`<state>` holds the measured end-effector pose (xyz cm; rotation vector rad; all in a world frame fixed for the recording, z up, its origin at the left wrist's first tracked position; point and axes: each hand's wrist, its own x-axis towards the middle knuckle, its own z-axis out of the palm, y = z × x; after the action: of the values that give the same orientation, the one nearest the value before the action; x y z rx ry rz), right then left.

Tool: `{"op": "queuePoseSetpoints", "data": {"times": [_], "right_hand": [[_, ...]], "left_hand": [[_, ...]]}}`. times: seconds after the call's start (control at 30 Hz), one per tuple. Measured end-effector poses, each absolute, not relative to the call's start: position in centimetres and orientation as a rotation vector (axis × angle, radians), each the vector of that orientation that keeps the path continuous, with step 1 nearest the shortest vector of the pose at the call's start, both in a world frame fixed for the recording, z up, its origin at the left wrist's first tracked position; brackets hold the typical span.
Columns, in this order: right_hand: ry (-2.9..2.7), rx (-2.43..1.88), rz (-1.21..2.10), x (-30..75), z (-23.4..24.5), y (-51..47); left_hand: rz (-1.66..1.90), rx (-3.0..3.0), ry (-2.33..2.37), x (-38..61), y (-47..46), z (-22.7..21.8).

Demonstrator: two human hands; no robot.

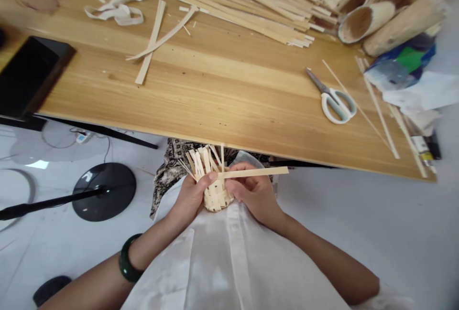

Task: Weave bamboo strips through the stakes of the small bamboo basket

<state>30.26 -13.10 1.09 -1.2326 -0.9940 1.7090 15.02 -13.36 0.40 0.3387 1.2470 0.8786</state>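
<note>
A small basket [217,197] of pale woven strips rests against my white shirt, just below the table edge. Its uprights stand loose and fan out at the far end. My left hand [195,193] is wrapped round the basket's left side, with the thumb pressed on the weave near the rim. At the right side my right hand [254,193] is closed, thumb and fingers pinching at the basket wall. One flat strip [265,172] runs from the rim out to the right, over the right hand's fingers. The fingertips of both hands are partly hidden.
On the wooden table [229,90] lie white-handled scissors [333,97], two crossed strips [152,45], curled shavings [116,11] and a strip pile [251,4]. Woven tubes [366,21] stand at the back right. A black phone-like slab [32,73] is left. Below stands a round black base [103,190].
</note>
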Motion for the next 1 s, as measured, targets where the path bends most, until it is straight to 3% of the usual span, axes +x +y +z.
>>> {"op": "queuePoseSetpoints", "data": {"times": [0.43, 0.77, 1.0], "right_hand": [[-0.872, -1.382, 1.636, 30.5, 0.8, -13.7], [-0.804, -1.077, 2.046, 31.3, 0.0, -12.9], [-0.633, -0.945, 2.162, 32.6, -0.9, -12.8]], "left_hand": [[0.869, 0.287, 1.112, 14.7, -13.9, 0.3], [0.936, 0.364, 0.98, 14.8, -13.9, 0.0], [0.803, 0.852, 1.067, 13.4, -14.4, 1.2]]}}
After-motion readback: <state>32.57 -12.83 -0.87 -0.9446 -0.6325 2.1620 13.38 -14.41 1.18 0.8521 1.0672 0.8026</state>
